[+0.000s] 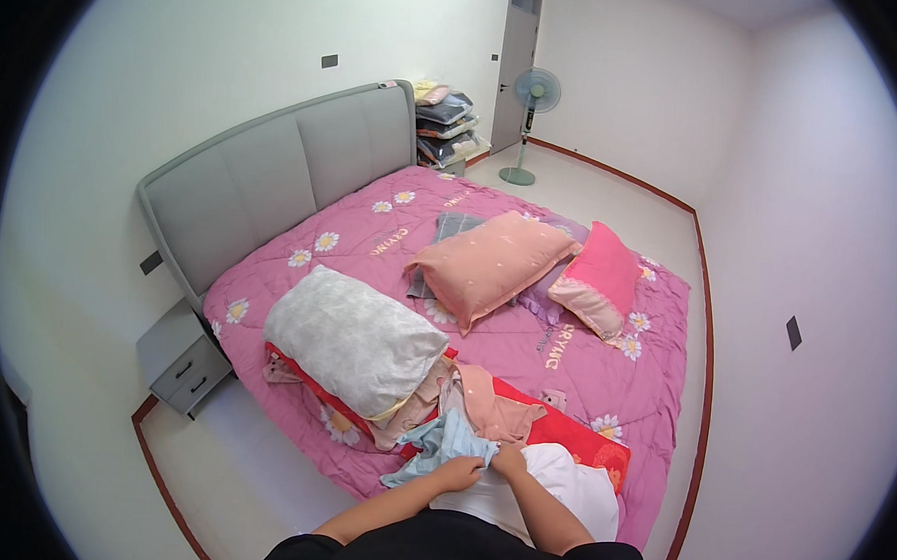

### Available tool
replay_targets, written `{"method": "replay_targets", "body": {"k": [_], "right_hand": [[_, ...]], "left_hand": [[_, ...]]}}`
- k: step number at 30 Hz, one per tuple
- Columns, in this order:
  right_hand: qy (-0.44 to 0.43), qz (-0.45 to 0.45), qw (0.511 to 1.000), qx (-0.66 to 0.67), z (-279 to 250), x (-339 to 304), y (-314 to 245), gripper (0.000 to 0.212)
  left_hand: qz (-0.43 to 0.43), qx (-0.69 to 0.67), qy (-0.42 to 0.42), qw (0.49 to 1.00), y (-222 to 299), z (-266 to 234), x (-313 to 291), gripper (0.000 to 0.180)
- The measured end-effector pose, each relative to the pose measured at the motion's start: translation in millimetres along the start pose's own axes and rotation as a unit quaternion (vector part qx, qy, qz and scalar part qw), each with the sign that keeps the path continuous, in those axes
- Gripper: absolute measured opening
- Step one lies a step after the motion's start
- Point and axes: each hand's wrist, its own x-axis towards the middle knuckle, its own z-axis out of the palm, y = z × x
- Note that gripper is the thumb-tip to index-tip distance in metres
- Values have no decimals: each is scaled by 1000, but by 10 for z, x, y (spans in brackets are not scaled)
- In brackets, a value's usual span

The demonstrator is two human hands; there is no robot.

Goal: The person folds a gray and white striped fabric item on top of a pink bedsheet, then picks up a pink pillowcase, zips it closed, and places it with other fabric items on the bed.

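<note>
Close in front of me, my left hand [459,471] is closed on the edge of a crumpled light blue cloth [439,444]. My right hand [508,461] sits just beside it, also closed on the cloth's edge, with the fingers partly hidden. A white pillow [549,490] lies under and beside my forearms, against my body. Whether the cloth goes around part of the pillow, I cannot tell. Peach-pink fabric [493,407] is spread just beyond my hands, on top of a red cloth [582,438].
A pink floral quilt [370,239] covers the bed. On it are a grey-white pillow [351,336], a peach pillow [494,267] and a pink pillow [601,272]. Around the bed stand a grey nightstand [185,361], a fan [529,113] and stacked bagged textiles [445,125].
</note>
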Motion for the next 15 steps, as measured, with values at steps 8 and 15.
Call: {"method": "replay_targets", "body": {"k": [8,15], "right_hand": [[12,1,1000,27,-574,-380,-305,57],[-43,7,997,62,-503,-366,-353,63]], "left_hand": [[89,-115,355,923,1205,-1638,-240,24],[585,60,482,650,2640,-2299,-1818,47]]}}
